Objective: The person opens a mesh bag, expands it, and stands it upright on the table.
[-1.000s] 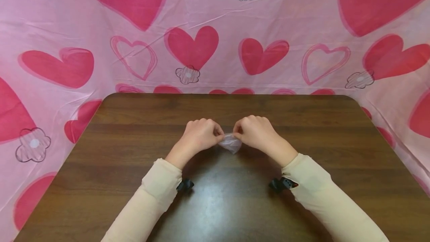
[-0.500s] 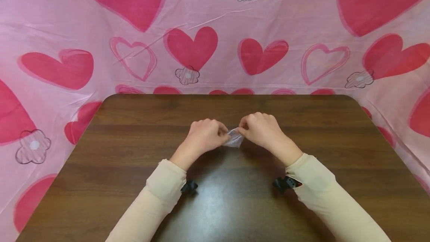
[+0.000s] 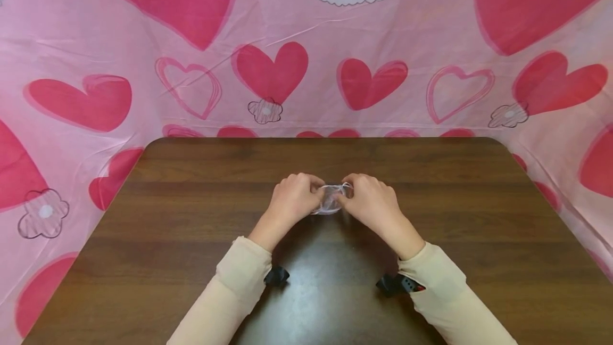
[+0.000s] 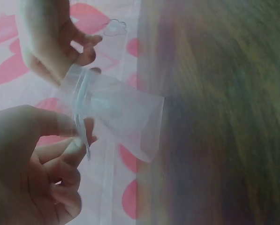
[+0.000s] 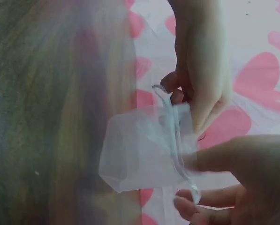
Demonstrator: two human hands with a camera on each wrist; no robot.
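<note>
Between the hands is a small sheer white drawstring pouch (image 3: 330, 204), its body hanging from the gathered rim. My left hand (image 3: 294, 198) pinches one side of the rim between thumb and fingers. On the opposite side, my right hand (image 3: 373, 200) holds the rim, its thumb overlapping the sheer fabric in the right wrist view. A pale drawstring (image 4: 82, 93) runs along below the pouch's top edge, and a loose end (image 5: 194, 193) sticks out by the right fingers. The pouch's mouth looks spread in the head view. Its body (image 5: 135, 150) shows flat and see-through in the right wrist view.
A dark brown wooden table (image 3: 191, 281) lies under both arms. Pink cloth (image 3: 325, 25) with red hearts hangs behind it and at both sides. Black wrist devices (image 3: 276, 277) sit at the cream sleeves (image 3: 246, 265).
The pouch has gone from pinched and bunched to held with its mouth spread wider. The right hand has shifted slightly toward the left one, and its grip on the rim has changed.
</note>
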